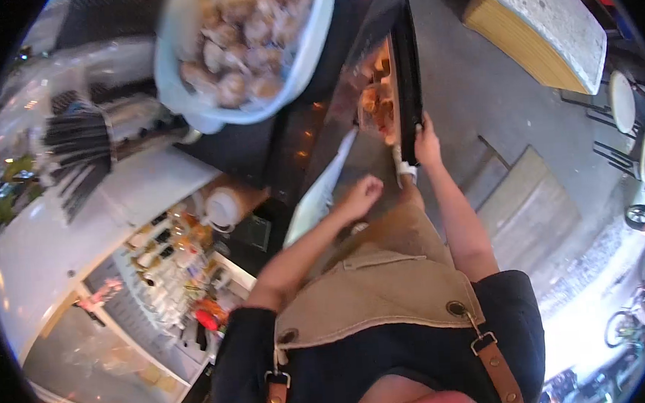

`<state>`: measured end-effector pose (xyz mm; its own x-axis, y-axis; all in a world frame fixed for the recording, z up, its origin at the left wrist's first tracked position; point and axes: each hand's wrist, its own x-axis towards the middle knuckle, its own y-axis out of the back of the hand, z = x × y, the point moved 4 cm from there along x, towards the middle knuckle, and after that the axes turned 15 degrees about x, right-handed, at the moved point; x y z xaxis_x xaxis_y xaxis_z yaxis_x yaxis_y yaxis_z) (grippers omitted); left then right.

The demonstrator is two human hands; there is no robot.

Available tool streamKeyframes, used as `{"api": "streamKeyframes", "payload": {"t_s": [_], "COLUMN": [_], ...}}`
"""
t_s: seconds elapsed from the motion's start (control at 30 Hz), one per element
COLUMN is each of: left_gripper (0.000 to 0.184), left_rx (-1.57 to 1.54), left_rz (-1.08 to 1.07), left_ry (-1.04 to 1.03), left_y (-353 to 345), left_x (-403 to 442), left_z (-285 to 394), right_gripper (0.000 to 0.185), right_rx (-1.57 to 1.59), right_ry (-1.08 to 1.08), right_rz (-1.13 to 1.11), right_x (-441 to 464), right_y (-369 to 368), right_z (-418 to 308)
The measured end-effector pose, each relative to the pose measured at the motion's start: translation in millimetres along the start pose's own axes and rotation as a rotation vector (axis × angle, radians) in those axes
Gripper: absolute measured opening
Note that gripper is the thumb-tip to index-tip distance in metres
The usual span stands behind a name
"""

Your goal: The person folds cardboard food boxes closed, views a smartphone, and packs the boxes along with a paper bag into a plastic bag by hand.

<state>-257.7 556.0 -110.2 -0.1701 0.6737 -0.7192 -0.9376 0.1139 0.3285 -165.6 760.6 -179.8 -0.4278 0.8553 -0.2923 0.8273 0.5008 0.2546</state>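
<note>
My right hand [427, 143] grips the edge of a long black door or drawer front [408, 78], which I see nearly edge-on. Through the gap beside it, orange-brown food in clear packaging [378, 109] shows in a lit space. My left hand [363, 197] is in a loose fist with nothing visible in it, in front of that opening and apart from the door. Beside my left forearm hangs a pale sheet-like thing [320, 194], blurred. Above, a light blue tub [250, 111] holds several round brown pieces in clear plastic [243, 47].
To the left, a white counter [66, 239] carries dark stick-like items in plastic [75, 146]. Below it are shelves with jars and packets [167, 259] and a white round container [223, 209]. A wooden-sided block [533, 30], a floor board [533, 196] and stools [621, 102] are to the right.
</note>
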Motion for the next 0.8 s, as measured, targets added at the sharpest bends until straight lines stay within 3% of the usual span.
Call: {"api": "streamKeyframes", "payload": {"t_s": [0.03,0.07,0.17,0.23,0.3,0.33,0.4,0.53,0.63,0.7,0.77,0.8], "left_gripper": [0.016,0.015,0.013,0.029,0.032,0.032,0.032,0.033,0.030,0.021,0.028,0.032], "left_rx": [-0.088,-0.180,-0.111,0.387,0.650,0.638,0.881,0.962,0.725,0.208,0.028,-0.099], "left_rz": [0.041,0.034,0.309,0.549,0.648,0.648,0.839,0.697,0.659,0.608,0.748,0.622], "left_ry": [-0.022,0.112,-0.139,-0.257,-0.366,-0.371,-0.456,-0.336,-0.422,-0.420,-0.449,-0.327], "left_y": [-6,-11,-36,-26,-22,-27,-34,-39,-26,-9,-2,4], "left_x": [25,48,141,160,172,185,213,258,248,199,150,111], "left_z": [-2,-1,-7,47,97,104,117,107,99,99,88,87], "right_gripper": [0.043,0.040,0.042,0.044,0.044,0.044,0.043,0.039,0.039,0.040,0.041,0.043], "right_rx": [-0.072,-0.142,-0.236,-0.205,-0.287,-0.350,-0.399,-0.497,-0.500,-0.500,-0.419,-0.345], "right_ry": [-0.135,-0.262,-0.080,-0.113,-0.091,-0.062,-0.029,0.024,0.019,-0.018,-0.025,-0.045], "right_rz": [-0.012,-0.015,0.016,0.006,0.018,0.040,0.049,0.135,0.135,0.142,0.106,0.071], "right_x": [0,6,37,56,64,67,71,66,63,60,50,43], "right_y": [29,57,125,150,163,167,167,164,163,159,149,140], "right_z": [-4,-14,1,-3,-2,-5,-5,-9,-13,-5,9,10]}}
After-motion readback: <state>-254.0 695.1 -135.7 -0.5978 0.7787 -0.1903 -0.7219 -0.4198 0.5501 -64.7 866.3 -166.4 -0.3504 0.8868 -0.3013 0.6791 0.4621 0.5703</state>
